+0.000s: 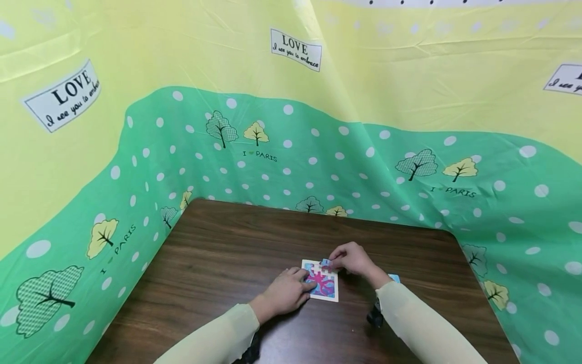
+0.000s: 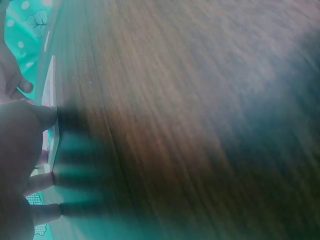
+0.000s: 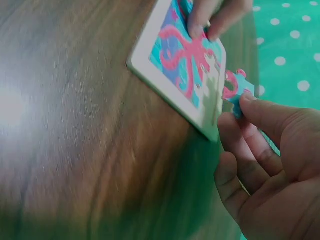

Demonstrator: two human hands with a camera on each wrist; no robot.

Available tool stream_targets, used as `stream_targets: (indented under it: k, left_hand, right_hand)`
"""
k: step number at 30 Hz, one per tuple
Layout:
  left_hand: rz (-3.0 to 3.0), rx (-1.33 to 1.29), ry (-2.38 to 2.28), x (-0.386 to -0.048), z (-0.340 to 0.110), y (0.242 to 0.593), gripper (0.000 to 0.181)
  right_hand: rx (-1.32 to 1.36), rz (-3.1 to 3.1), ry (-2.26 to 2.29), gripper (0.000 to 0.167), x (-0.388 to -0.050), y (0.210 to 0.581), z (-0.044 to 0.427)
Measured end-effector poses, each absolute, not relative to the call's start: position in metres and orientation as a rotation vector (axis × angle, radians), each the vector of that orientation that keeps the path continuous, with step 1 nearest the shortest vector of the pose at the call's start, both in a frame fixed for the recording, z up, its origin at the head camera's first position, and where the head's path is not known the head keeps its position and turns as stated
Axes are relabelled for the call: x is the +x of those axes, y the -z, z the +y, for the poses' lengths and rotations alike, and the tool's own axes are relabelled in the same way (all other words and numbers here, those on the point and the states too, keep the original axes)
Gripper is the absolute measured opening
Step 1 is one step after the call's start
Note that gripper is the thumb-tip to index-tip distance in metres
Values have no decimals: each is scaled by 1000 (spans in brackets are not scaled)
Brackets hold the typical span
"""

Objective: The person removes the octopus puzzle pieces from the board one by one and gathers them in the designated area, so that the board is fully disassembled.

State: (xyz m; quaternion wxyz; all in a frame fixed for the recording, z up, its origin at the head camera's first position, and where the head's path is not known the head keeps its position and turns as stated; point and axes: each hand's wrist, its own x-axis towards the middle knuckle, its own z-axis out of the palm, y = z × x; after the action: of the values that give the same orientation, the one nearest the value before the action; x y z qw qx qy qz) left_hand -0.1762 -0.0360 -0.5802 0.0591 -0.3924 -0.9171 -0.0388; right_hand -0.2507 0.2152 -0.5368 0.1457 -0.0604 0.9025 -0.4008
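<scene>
A small jigsaw puzzle (image 1: pixel 324 289) with a white frame and a pink octopus on blue lies on the brown table. Pale bare backing shows along one part of it in the right wrist view. My right hand (image 1: pixel 355 259) pinches a blue and pink puzzle piece (image 3: pixel 237 90) between thumb and fingers, just above the bare part. My left hand (image 1: pixel 283 292) rests on the puzzle's left side, its fingers spread over the frame and picture. In the left wrist view, the left hand (image 2: pixel 20 150) shows at the edge, and the puzzle is seen almost edge-on.
Another light-blue item (image 1: pixel 394 278) lies on the table (image 1: pixel 218 253), partly hidden behind the right forearm. A green and yellow printed curtain (image 1: pixel 291 167) hangs along the table's back and sides. Dark wrist devices (image 1: pixel 375 314) sit under the sleeves.
</scene>
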Motion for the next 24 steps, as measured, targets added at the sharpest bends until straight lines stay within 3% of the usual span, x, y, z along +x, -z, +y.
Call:
stream_targets:
  k: [24]
  left_hand:
    - [-2792, -1168, 72, -176, -34, 582, 39]
  right_hand:
    - [-172, 2611, 997, 6, -244, 513, 303]
